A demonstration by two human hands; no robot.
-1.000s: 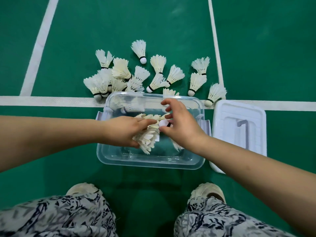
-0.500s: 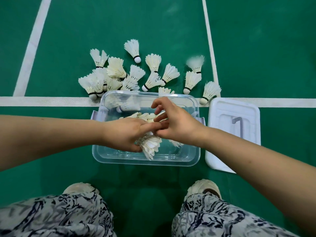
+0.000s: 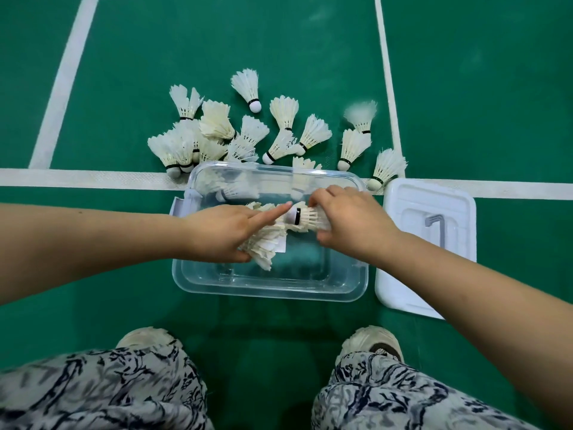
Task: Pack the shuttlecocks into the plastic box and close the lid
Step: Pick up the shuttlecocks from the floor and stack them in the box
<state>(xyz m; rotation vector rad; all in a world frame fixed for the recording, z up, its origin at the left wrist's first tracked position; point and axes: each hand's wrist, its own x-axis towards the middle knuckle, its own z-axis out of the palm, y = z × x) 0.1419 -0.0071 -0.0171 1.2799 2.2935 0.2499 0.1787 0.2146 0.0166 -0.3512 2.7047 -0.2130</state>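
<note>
The right hand (image 3: pixel 350 221) gripped a shuttlecock (image 3: pixel 305 217) round its feathers, cork pointing left, probably so the cork could be slid into the open skirt of the next one. The left hand (image 3: pixel 223 234) clasped a nested stack (image 3: pixel 266 246) from above, with its index finger (image 3: pixel 273 214) stretched out to the cork, seemingly to guide it in. Both hands worked over the clear box (image 3: pixel 269 290), so the stack hung above its floor, not lying in it. Nesting looked like a way to save room, given how many were left. The box sat on the green floor between the person's feet and a white court line (image 3: pixel 77 178). Beyond its far rim lay the loose shuttlecocks (image 3: pixel 248 131), some heaped at the left and others apart at the right. A few showed through the far wall, and I could not tell whether they were inside or behind. The white lid (image 3: pixel 403 274) lay just right of the box with a grey L-shaped piece (image 3: pixel 435 225) on it. The forearms crossed the box's sides, and the lid could not go on until the heap was cleared.
</note>
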